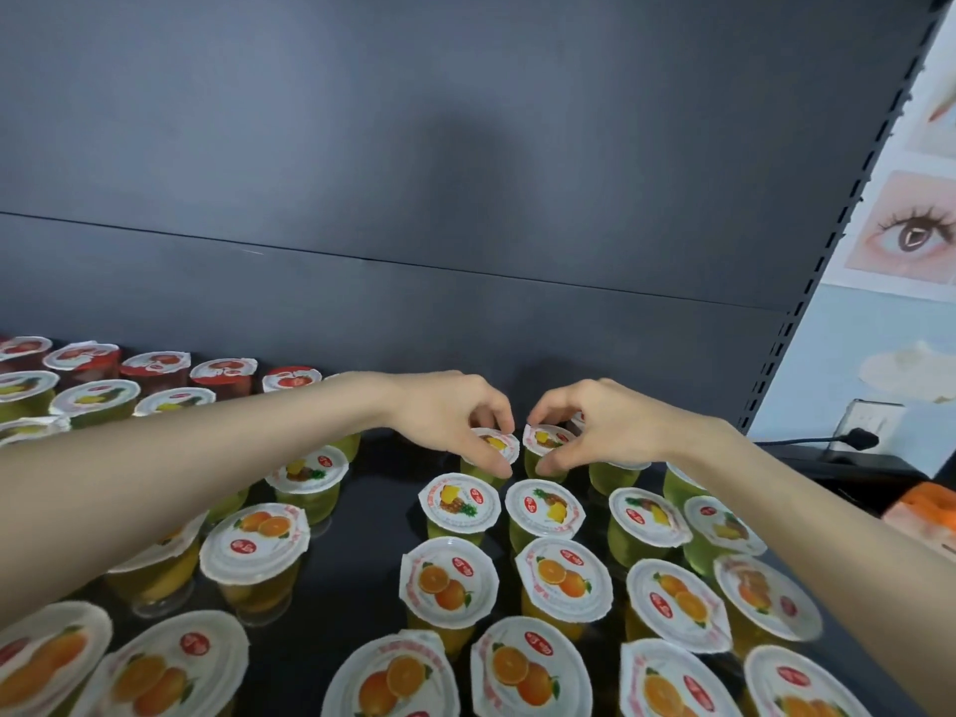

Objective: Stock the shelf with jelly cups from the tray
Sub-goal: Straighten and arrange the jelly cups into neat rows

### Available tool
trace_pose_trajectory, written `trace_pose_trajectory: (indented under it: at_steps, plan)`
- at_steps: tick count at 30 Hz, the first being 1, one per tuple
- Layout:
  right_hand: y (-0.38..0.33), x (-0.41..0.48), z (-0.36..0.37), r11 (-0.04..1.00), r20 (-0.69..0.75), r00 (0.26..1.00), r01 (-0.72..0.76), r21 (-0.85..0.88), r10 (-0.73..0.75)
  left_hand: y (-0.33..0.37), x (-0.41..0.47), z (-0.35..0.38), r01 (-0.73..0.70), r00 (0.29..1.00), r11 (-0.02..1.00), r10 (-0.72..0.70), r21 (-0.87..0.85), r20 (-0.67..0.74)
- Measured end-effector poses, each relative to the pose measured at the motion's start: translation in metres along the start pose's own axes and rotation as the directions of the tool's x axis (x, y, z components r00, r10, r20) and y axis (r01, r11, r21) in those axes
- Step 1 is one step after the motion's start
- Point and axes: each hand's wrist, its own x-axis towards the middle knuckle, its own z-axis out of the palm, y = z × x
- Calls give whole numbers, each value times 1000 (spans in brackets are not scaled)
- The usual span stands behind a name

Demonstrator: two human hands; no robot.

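Note:
My left hand [455,416] pinches the rim of a pineapple jelly cup [495,445] from above, near the back of the dark shelf [367,571]. Right beside it, my right hand [595,432] pinches a second pineapple jelly cup [546,438] the same way. Both cups stand upright and almost touch each other. Rows of pineapple cups [459,501] and orange cups [449,582] fill the shelf in front of them. No tray is in view.
Red strawberry cups [155,365] line the back left, against the dark back panel [414,173]. A perforated shelf upright [807,302] bounds the right side. Beyond it are a wall socket with a black plug [859,438] and an orange object [926,509].

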Motion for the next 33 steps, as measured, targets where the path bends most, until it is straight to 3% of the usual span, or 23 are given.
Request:
trace_pose_trajectory:
  at_steps: [13,33]
  plan:
    - [-33,17,11,993,-62,991,118,25,-117,-21,-35,-17,159,982,987,-154,37,-108]
    - [-50,33,26,996,-50,995,85,10,-84,-44,-48,-15,93,987,992,-80,89,-136]
